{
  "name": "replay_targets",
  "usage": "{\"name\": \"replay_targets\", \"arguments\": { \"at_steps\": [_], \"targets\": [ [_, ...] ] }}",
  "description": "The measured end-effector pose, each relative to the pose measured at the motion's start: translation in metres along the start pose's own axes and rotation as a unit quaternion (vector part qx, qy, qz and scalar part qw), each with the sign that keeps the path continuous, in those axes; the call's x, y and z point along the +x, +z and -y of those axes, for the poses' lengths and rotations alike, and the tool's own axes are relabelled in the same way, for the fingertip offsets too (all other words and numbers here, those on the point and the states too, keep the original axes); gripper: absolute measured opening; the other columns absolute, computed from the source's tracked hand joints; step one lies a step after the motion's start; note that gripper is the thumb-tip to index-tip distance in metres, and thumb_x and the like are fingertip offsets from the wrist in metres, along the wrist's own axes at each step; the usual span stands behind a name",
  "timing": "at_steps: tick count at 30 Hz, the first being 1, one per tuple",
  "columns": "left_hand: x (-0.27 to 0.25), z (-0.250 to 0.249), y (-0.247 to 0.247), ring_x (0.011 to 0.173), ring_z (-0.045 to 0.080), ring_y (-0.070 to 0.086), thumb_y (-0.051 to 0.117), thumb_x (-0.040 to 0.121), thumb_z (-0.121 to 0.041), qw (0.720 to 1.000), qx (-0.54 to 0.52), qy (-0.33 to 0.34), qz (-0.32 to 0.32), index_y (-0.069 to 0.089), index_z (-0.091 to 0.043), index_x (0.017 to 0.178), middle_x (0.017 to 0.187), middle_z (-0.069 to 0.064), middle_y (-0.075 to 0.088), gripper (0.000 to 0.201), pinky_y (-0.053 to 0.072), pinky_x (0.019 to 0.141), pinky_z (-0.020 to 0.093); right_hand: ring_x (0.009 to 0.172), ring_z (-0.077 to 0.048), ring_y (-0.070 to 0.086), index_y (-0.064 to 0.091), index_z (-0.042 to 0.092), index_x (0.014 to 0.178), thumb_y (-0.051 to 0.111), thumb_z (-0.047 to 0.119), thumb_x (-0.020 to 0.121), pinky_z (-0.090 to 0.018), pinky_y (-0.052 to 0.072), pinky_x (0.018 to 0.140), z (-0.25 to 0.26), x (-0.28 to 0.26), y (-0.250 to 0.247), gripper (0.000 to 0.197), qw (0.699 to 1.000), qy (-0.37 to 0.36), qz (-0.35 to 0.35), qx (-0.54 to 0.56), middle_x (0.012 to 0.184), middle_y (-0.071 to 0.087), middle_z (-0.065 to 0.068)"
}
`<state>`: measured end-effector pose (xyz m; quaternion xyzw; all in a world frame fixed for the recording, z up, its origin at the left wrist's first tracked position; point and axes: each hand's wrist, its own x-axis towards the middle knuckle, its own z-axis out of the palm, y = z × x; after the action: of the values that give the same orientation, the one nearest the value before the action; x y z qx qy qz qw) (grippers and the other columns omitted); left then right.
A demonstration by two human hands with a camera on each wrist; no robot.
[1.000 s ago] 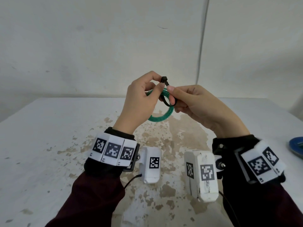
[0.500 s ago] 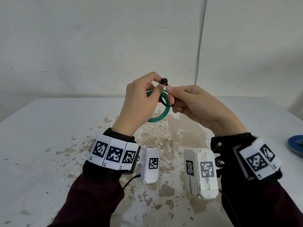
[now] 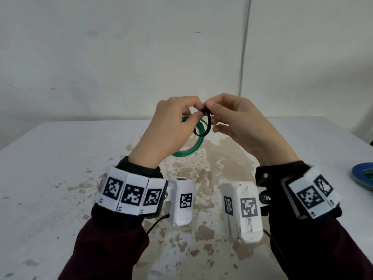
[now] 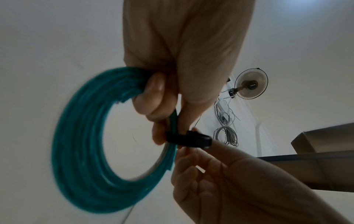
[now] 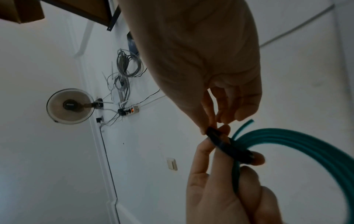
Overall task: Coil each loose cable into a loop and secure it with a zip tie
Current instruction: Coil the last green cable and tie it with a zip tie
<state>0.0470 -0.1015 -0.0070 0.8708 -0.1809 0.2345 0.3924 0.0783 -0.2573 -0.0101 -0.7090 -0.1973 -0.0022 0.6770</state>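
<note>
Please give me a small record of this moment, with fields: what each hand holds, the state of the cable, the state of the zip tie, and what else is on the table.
left hand: holds the green cable coil in the air, above the table
right hand: pinches the black zip tie at its top
cable state: already coiled, several turns, one loose end sticks out
zip tie state: looped around the coil's strands; loop looks slack, locking cannot be told
table: white, worn brown patches
other: blue dish at right edge

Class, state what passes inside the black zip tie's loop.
The green cable coil runs through the black zip tie. Fingers of both hands cover the tie's head, so whether it is locked cannot be seen.
</note>
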Motion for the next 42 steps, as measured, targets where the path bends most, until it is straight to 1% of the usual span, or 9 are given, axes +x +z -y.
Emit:
{"name": "replay_targets", "arguments": {
  "at_steps": [5, 13, 18, 20, 23, 27, 33, 39, 42],
  "targets": [
    [-0.001, -0.006, 0.002, 0.049, 0.001, 0.055, 0.057, 0.094, -0.018, 0.997, -0.054, -0.013, 0.062, 0.069, -0.019, 0.089, 0.063, 0.001, 0.065, 0.013, 0.034, 0.051, 0.008, 0.071, -0.011, 0.056, 0.059, 0.015, 0.075, 0.059, 0.012, 0.092, -0.018, 0.046, 0.064, 0.003, 0.002, -0.012, 0.017, 0.999, -0.004, -0.044, 0.026, 0.075, 0.058, -0.001],
    [-0.003, -0.023, 0.009, 0.038, 0.004, 0.033, 0.044, 0.100, -0.022, 0.980, -0.119, -0.011, 0.157, 0.066, -0.007, 0.091, 0.054, -0.007, 0.053, 0.028, 0.029, 0.044, 0.015, 0.067, -0.011, 0.055, 0.057, 0.014, 0.077, 0.057, 0.016, 0.094, -0.023, 0.046, 0.059, 0.000, 0.010, -0.025, 0.017, 0.969, -0.045, -0.235, 0.062, 0.075, 0.056, -0.001],
    [-0.001, -0.007, 0.006, 0.037, 0.005, 0.029, 0.044, 0.100, -0.020, 0.978, -0.145, -0.081, 0.126, 0.067, -0.005, 0.090, 0.054, -0.004, 0.047, 0.029, 0.026, 0.041, 0.016, 0.062, -0.012, 0.058, 0.063, 0.012, 0.080, 0.053, 0.026, 0.096, -0.023, 0.051, 0.061, 0.005, 0.004, -0.017, 0.023, 0.989, 0.076, -0.026, 0.124, 0.068, 0.062, 0.002],
    [0.001, -0.001, 0.005, 0.037, 0.005, 0.030, 0.045, 0.100, -0.021, 0.980, -0.140, -0.100, 0.098, 0.068, -0.009, 0.088, 0.053, -0.005, 0.047, 0.028, 0.026, 0.042, 0.018, 0.064, -0.010, 0.058, 0.065, 0.011, 0.083, 0.056, 0.024, 0.093, -0.022, 0.052, 0.066, 0.007, 0.000, -0.015, 0.019, 0.995, 0.065, 0.035, 0.068, 0.069, 0.063, 0.002],
    [0.002, 0.001, 0.008, 0.037, 0.004, 0.030, 0.045, 0.100, -0.022, 0.983, -0.133, -0.095, 0.086, 0.069, -0.011, 0.092, 0.053, -0.005, 0.047, 0.027, 0.026, 0.043, 0.019, 0.066, -0.007, 0.058, 0.063, 0.009, 0.081, 0.062, 0.015, 0.091, -0.022, 0.052, 0.068, 0.003, -0.001, -0.009, 0.012, 1.000, 0.005, -0.001, -0.027, 0.069, 0.064, 0.001],
    [0.002, -0.001, 0.007, 0.038, 0.004, 0.027, 0.043, 0.101, -0.021, 0.982, -0.154, -0.071, 0.088, 0.068, -0.014, 0.098, 0.054, -0.006, 0.043, 0.026, 0.025, 0.042, 0.016, 0.067, -0.007, 0.057, 0.058, 0.008, 0.075, 0.063, 0.013, 0.090, -0.023, 0.055, 0.067, 0.001, 0.001, -0.009, 0.017, 0.999, -0.010, -0.044, -0.011, 0.075, 0.063, -0.004],
    [0.000, -0.010, 0.008, 0.038, 0.004, 0.033, 0.042, 0.101, -0.014, 0.986, -0.139, -0.041, 0.076, 0.062, 0.001, 0.092, 0.057, 0.000, 0.037, 0.027, 0.028, 0.043, 0.006, 0.063, -0.008, 0.052, 0.051, 0.010, 0.072, 0.061, 0.011, 0.091, -0.023, 0.052, 0.055, -0.003, 0.004, -0.002, 0.021, 0.989, -0.059, -0.130, -0.027, 0.066, 0.056, 0.005],
    [0.000, -0.008, 0.008, 0.037, 0.001, 0.037, 0.041, 0.101, -0.020, 0.988, -0.102, -0.053, 0.098, 0.060, -0.004, 0.088, 0.058, -0.001, 0.042, 0.028, 0.027, 0.044, 0.013, 0.065, -0.011, 0.055, 0.054, 0.010, 0.073, 0.063, 0.013, 0.090, -0.019, 0.047, 0.050, -0.007, 0.006, -0.003, 0.019, 0.988, -0.053, -0.131, -0.065, 0.069, 0.057, 0.002],
    [-0.002, -0.012, 0.012, 0.035, -0.003, 0.041, 0.039, 0.102, -0.016, 0.980, -0.147, -0.084, 0.105, 0.064, 0.000, 0.097, 0.052, -0.010, 0.046, 0.030, 0.031, 0.043, 0.006, 0.064, -0.008, 0.059, 0.057, 0.006, 0.080, 0.064, 0.015, 0.089, -0.022, 0.051, 0.051, -0.001, 0.004, -0.011, 0.015, 0.987, -0.055, -0.114, -0.095, 0.075, 0.060, -0.001]
  ]
}}
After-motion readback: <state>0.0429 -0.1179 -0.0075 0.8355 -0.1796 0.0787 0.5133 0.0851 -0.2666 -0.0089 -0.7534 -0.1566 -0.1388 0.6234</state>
